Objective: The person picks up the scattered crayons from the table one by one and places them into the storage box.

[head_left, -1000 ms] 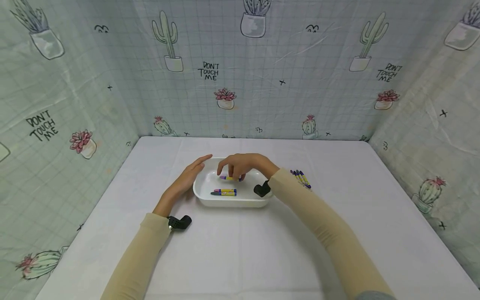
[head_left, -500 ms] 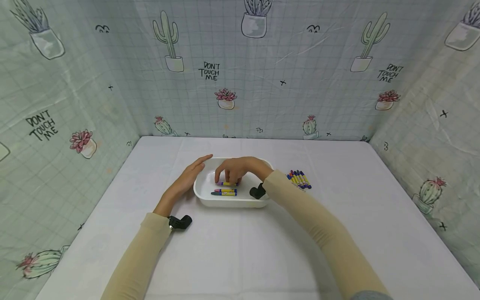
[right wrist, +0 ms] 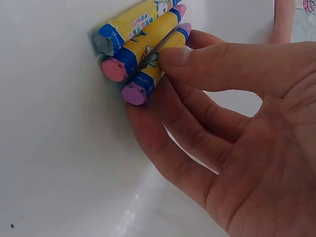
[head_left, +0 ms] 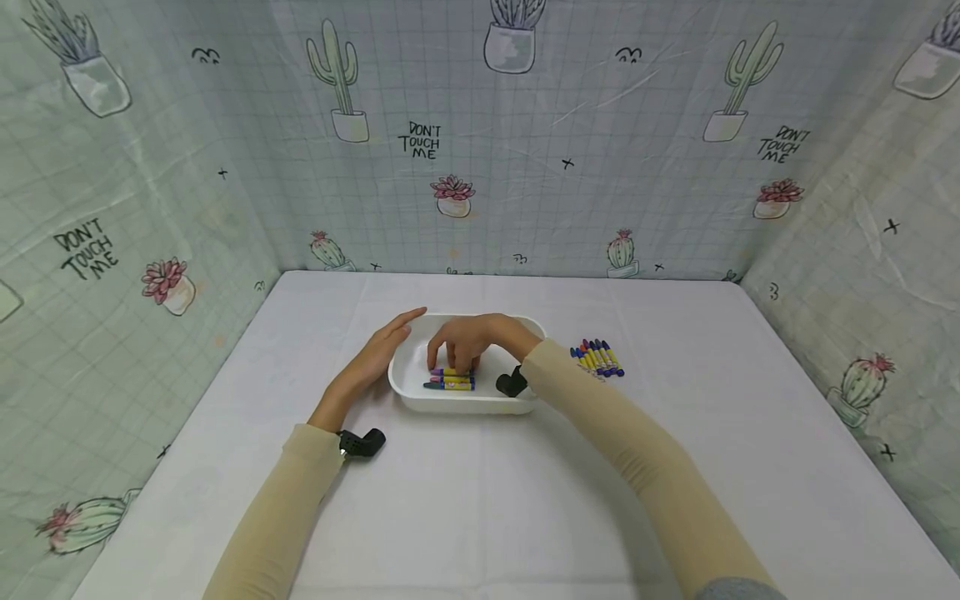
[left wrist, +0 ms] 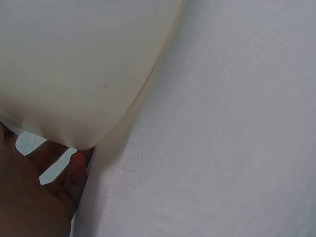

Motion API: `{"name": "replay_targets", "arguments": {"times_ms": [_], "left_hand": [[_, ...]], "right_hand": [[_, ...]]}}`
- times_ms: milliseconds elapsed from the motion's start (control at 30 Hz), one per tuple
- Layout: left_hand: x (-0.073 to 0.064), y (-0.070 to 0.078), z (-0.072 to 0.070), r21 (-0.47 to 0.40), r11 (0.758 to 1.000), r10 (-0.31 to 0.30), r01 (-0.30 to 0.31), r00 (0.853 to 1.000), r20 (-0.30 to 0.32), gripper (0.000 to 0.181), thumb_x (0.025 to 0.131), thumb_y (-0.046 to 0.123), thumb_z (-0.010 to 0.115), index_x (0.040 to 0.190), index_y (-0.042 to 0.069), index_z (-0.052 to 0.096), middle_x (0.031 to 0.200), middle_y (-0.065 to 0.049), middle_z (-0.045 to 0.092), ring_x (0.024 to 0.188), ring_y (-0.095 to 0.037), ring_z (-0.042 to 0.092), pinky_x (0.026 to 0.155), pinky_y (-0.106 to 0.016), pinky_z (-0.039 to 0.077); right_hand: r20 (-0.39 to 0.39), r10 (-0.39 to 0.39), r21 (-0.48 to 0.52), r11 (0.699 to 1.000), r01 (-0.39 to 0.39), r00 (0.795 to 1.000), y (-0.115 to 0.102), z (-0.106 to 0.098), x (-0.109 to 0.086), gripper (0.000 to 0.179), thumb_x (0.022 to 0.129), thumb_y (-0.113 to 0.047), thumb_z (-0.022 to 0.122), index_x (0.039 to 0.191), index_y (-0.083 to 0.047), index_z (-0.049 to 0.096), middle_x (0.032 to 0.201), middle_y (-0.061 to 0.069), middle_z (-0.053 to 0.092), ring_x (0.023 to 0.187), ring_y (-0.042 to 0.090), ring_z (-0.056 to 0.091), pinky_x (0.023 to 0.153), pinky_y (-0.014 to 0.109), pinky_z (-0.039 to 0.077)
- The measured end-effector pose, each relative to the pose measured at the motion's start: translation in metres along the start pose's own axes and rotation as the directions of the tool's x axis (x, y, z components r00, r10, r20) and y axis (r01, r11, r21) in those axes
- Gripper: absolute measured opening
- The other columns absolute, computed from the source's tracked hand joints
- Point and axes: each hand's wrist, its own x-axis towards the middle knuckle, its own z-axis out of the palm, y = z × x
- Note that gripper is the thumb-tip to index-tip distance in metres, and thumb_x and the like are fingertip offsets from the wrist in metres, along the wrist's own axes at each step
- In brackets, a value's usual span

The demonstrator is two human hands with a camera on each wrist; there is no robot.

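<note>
Right hand [head_left: 467,337] pinches purple crayon [right wrist: 144,80] between thumb and fingers, at its 7 o'clock in head view, just beside pink crayon [right wrist: 146,41] in white tray [head_left: 465,406]. Left hand [head_left: 377,350], fingers straight, touches tray at 10 o'clock.

"DON'T TOUCH ME" ran across the cactus-print backdrop [head_left: 517,192] at nine, eleven and two o'clock; "QUALITY" marked a purple crayon [right wrist: 146,77], "CUYA" a grey-green crayon [right wrist: 133,25].

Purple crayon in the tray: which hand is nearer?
Right. The right hand pinches the purple crayon; the left hand, apart from it, is at the left end of the tray.
</note>
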Motion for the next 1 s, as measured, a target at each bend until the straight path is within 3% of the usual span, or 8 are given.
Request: {"name": "replay_targets", "arguments": {"times_ms": [367, 1000], "left_hand": [[0.0011, -0.0008, 0.0011, -0.008, 1.0, -0.002, 0.003, 1.0, 0.002, 0.049, 0.114, 0.032, 0.028, 0.163, 0.03, 0.034, 0.172, -0.003, 0.025, 0.161, -0.033, 0.017, 0.127, -0.067, 0.014], [0.0022, -0.002, 0.0, -0.023, 1.0, 0.0, -0.001, 1.0, -0.002, 0.049, 0.114, 0.034, 0.029, 0.162, 0.03, 0.034, 0.172, -0.003, 0.026, 0.161, -0.032, 0.019, 0.128, -0.063, 0.015]], "right_hand": [[0.018, 0.023, 0.028, 0.999, -0.023, 1.0, 0.0017, 0.0007, 0.0018, 0.043, 0.088, 0.006, 0.068, 0.123, -0.019, 0.07, 0.106, 0.009, 0.066, 0.087, 0.018, 0.066, 0.076, 0.038, 0.064], [0.019, 0.009, 0.057, 0.998, -0.01, 1.0, 0.0016, -0.0004, -0.0012, 0.043, 0.088, 0.007, 0.067, 0.124, -0.015, 0.069, 0.103, 0.009, 0.065, 0.083, 0.017, 0.063, 0.076, 0.038, 0.061]]}}
